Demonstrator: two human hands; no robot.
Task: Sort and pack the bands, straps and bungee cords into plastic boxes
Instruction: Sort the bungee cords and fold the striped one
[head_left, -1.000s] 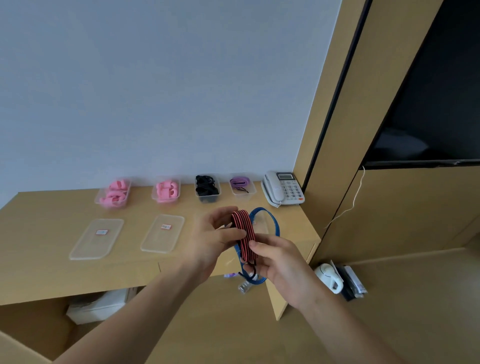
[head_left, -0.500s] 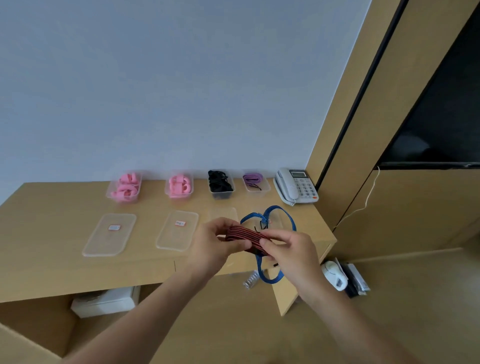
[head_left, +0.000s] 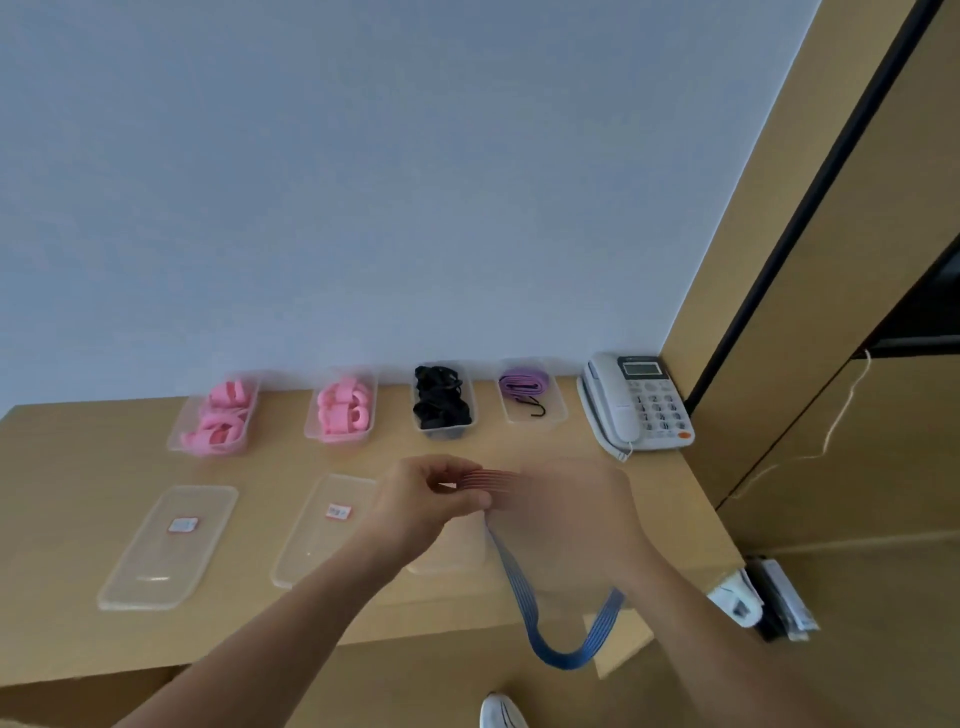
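Left hand (head_left: 431, 499) has its fingers curled, pinching one end of the red striped cord (head_left: 485, 477). Right hand (head_left: 571, 512) at its 3 o'clock is motion-blurred, so can't tell its grip. The blue strap (head_left: 561, 623) loops down toward 6 from between them. Boxes up at 12 on the desk (head_left: 67, 467): pink bands (head_left: 221, 415), black cords (head_left: 441, 400).

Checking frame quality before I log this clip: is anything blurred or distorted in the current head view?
Head view: the right hand is smeared by motion blur, so its grip cannot be read; the left hand is sharper, pinching the red cord. The blue cord loop and the boxes at the wall stay fairly crisp. Wide-angle distortion tilts the wall panel edges. Lighting is soft, without glare.
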